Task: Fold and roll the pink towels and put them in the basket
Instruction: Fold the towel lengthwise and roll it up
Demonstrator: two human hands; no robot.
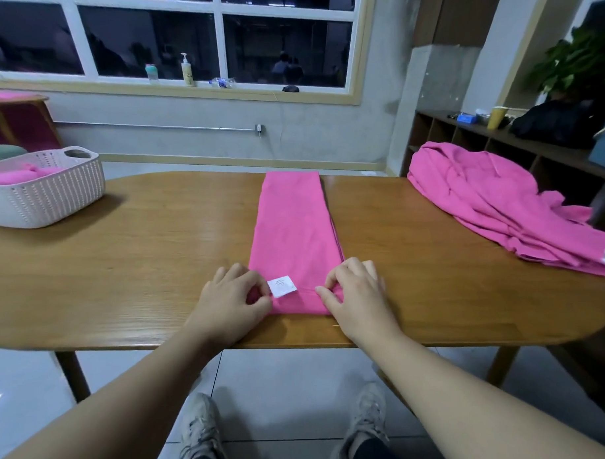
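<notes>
A pink towel [292, 222] lies folded into a long narrow strip down the middle of the wooden table [141, 269], with a white label near its close end. My left hand [228, 300] pinches the near left corner of the strip. On the near right corner my right hand [356, 292] does the same, and the near edge is turned up a little. A white woven basket [53, 193] stands at the table's far left with a rolled pink towel [14, 177] inside. A loose heap of pink towels [499, 205] lies on the right end.
Low shelving [497, 143] with a yellow cup and a dark bag runs along the right wall behind the heap. A windowsill at the back holds bottles. A chair draped in pink stands behind the basket. My feet show on the tiled floor under the table edge.
</notes>
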